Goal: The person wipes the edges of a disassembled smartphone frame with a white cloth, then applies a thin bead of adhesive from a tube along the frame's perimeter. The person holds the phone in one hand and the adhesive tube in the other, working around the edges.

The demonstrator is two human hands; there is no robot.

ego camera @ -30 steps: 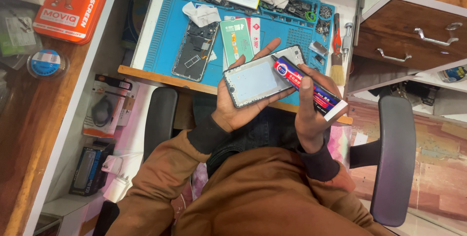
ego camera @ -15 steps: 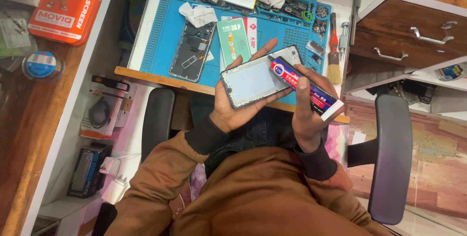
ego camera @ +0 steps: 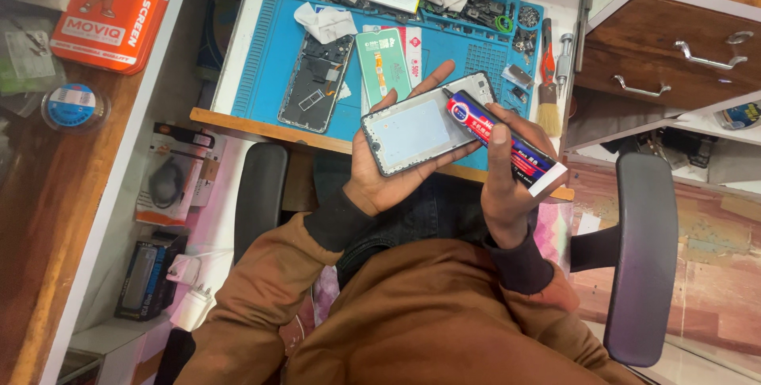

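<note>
Over blue mat, glue tube nozzle points up-left at phone frame.

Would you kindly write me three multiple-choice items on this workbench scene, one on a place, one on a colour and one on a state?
1. Where is the phone frame that faces up?
A. In the left hand, above the lap
B. Flat on the blue mat
C. In the open drawer

2. What colour is the work mat on the bench?
A. Green
B. Blue
C. Grey

3. How is the glue tube held?
A. Lying loose on the mat
B. Standing upright on the bench
C. Gripped in the right hand, its tip at the frame's edge

Answers:
1. A, since the left hand's fingers curl around the frame in front of the bench edge.
2. B, since the mat under the dismantled phone is plainly blue.
3. C, since the right hand closes around the tube and its tip meets the frame.
</note>
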